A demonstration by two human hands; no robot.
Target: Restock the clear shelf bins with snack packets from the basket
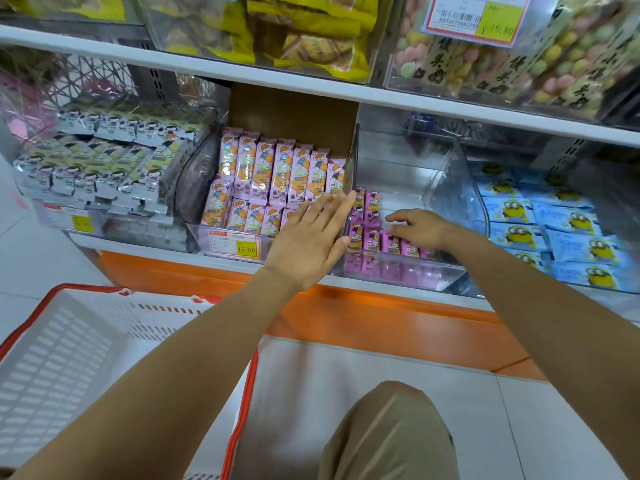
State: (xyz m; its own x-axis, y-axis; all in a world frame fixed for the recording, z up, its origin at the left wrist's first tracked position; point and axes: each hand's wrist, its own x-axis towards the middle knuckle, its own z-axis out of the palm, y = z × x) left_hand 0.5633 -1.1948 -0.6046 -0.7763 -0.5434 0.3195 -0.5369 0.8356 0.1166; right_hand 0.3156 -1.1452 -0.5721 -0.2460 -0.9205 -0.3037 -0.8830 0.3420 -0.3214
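The clear plastic shelf bin (446, 181) in the middle of the lower shelf is the one being filled. Small purple snack packets (372, 206) stand on end along its front and left side; the rest of its floor is bare.

The left hand (311, 237) lies flat against the outside of this bin's left wall. Its grip is fully open, with the fingers straight, and it holds nothing. The right hand (419, 228) is inside the bin, palm down, with bent fingers on the tops of the front row. I cannot tell whether its grip pinches a packet or only presses on them.

The white perforated plastic basket with a red rim (69, 358) sits on the floor, below and left of the bin.

The likeliest slip is toppling. The upright purple packets have nothing behind them, so a nudge from the right hand could tip the row backwards. A hard push from the left hand could slide the bin sideways. It could also brush the pink-and-orange packets (277, 174) stacked just left of the bin and knock their front row over.
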